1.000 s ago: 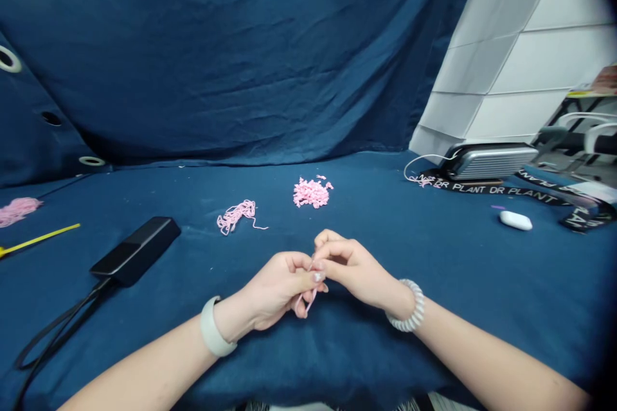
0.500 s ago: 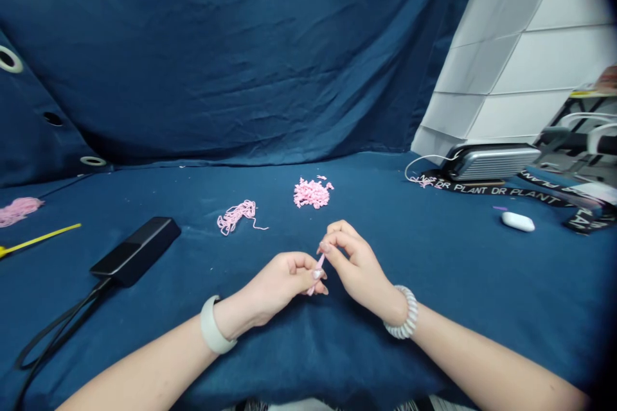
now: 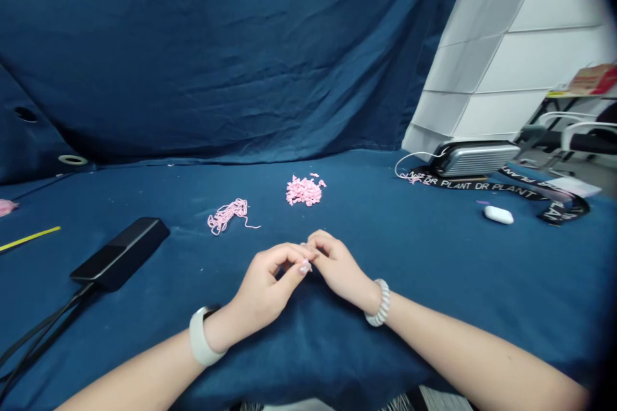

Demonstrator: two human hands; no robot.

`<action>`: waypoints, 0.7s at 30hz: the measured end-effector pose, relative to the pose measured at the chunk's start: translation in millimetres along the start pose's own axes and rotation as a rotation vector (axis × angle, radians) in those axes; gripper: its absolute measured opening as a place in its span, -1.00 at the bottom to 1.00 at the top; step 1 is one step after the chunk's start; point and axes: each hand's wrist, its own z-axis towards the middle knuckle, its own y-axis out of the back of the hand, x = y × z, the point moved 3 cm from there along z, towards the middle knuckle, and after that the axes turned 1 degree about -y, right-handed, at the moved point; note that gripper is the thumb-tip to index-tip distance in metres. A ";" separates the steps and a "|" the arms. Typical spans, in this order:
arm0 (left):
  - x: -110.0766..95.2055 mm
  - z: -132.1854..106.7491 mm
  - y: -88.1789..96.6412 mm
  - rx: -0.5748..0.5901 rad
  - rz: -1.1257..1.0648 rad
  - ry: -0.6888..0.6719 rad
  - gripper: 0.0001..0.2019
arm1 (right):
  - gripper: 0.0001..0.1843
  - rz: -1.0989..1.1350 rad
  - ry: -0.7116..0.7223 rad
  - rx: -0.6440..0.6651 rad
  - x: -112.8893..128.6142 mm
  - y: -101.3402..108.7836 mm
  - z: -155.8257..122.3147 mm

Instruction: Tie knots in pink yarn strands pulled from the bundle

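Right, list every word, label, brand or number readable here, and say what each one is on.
"DR PLANT", repeated along the black lanyard strap.
The red and tan box at the far upper right: any print on it is too small and blurred to read.
No other text is legible.

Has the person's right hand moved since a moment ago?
Yes: measured against the pile of pink yarn pieces, the right hand has shifted left, closer to the left hand.
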 end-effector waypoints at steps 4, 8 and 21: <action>3.4 -1.7 0.1 -0.119 -0.075 0.056 -0.88 | -0.73 0.035 0.008 0.007 3.3 -3.8 -3.2; 3.0 1.4 4.4 -0.226 -0.094 0.097 -0.88 | -0.72 0.036 -0.001 -0.043 2.9 -1.4 -3.0; 16.3 11.5 6.6 -0.299 -0.603 0.273 -0.85 | -0.76 0.005 0.066 -0.071 8.9 -1.6 -2.2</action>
